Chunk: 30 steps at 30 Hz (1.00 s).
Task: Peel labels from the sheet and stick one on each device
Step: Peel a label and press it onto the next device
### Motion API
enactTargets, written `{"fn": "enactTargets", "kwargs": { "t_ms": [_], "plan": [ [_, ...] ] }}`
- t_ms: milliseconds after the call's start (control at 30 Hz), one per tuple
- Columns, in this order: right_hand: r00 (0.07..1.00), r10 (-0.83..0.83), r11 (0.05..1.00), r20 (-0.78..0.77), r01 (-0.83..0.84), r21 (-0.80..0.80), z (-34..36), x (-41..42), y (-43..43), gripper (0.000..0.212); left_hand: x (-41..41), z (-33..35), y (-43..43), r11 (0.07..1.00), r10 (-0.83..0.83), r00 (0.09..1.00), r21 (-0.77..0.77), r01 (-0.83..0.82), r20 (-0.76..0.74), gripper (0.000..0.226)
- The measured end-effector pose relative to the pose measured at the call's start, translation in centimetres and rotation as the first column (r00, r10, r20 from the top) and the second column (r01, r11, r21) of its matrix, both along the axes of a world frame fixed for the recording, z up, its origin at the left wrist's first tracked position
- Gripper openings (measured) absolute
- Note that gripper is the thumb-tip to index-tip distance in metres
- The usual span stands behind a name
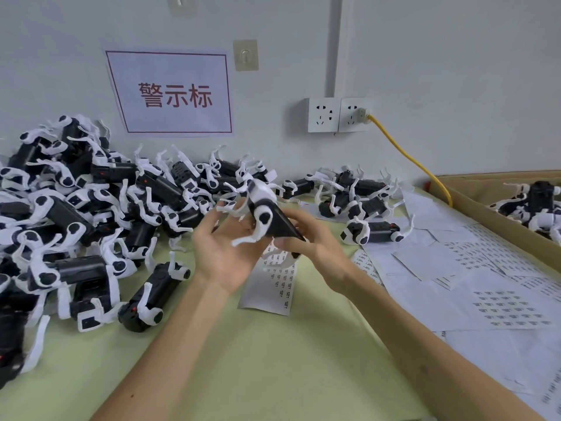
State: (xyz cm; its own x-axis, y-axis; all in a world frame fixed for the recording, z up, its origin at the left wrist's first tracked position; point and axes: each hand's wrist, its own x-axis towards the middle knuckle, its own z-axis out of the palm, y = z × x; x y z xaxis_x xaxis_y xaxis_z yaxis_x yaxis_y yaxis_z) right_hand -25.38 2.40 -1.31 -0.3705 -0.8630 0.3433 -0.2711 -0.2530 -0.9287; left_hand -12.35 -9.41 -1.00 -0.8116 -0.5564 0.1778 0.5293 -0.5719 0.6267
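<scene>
A black-and-white dog-shaped device [267, 212] is held up above the table between both hands. My left hand [226, 249] cradles it from below, palm up, fingers curled round its white legs. My right hand [306, 235] grips the black body's near end from the right. Directly under the hands lies a label sheet [274, 288] with rows of small printed labels. Whether a label is stuck on the held device cannot be told.
A big heap of the same devices [76, 214] covers the table's left side. A few more [361, 202] lie at the back right. Loose label sheets [491, 284] spread along the right. A cardboard box [498, 220] holds devices at far right. A yellow cable [406, 156] runs from the wall socket.
</scene>
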Motion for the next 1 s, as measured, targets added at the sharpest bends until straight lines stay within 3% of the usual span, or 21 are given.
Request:
{"fn": "enactTargets", "kwargs": {
  "t_ms": [67, 133, 300, 433, 633, 933, 1000],
  "plan": [
    [0.998, 0.030, 1.000, 0.050, -0.031, 0.006, 0.0, 0.4, -0.1, 0.038, -0.1, -0.2, -0.1, 1.000, 0.018, 1.000, 0.007, -0.018, 0.010, 0.067],
    [0.992, 0.048, 0.999, 0.119, -0.048, -0.003, -0.1, 0.3, -0.3, 0.030, -0.2, -0.3, -0.1, 1.000, 0.023, 0.999, -0.017, -0.022, 0.024, 0.062],
    [0.951, -0.002, 0.999, 0.308, 0.014, -0.036, 0.5, -0.6, 0.0, 0.051, -0.7, 0.1, 0.9, 0.948, 0.056, 0.982, -0.319, 0.005, 0.181, 0.036],
    [0.947, 0.003, 0.999, 0.320, 0.014, -0.051, 0.6, -1.0, 0.2, 0.050, -1.3, -0.3, 1.6, 0.888, 0.069, 0.958, -0.455, 0.069, 0.279, 0.045],
    [0.965, 0.011, 0.998, 0.262, 0.006, -0.065, 0.2, -0.1, -0.2, 0.036, -1.0, -0.1, 0.7, 0.901, 0.081, 0.953, -0.430, 0.056, 0.293, 0.072],
    [0.940, -0.069, 0.997, 0.333, 0.071, 0.006, 0.1, -0.3, -0.3, 0.028, -1.4, -0.6, 1.3, 0.909, 0.135, 0.948, -0.416, -0.002, 0.289, 0.036],
    [0.926, -0.134, 0.991, 0.353, 0.136, 0.020, 0.4, -0.9, -0.1, 0.019, -1.4, -0.6, 1.7, 0.903, 0.118, 0.951, -0.429, 0.017, 0.286, 0.040]
  ]
}}
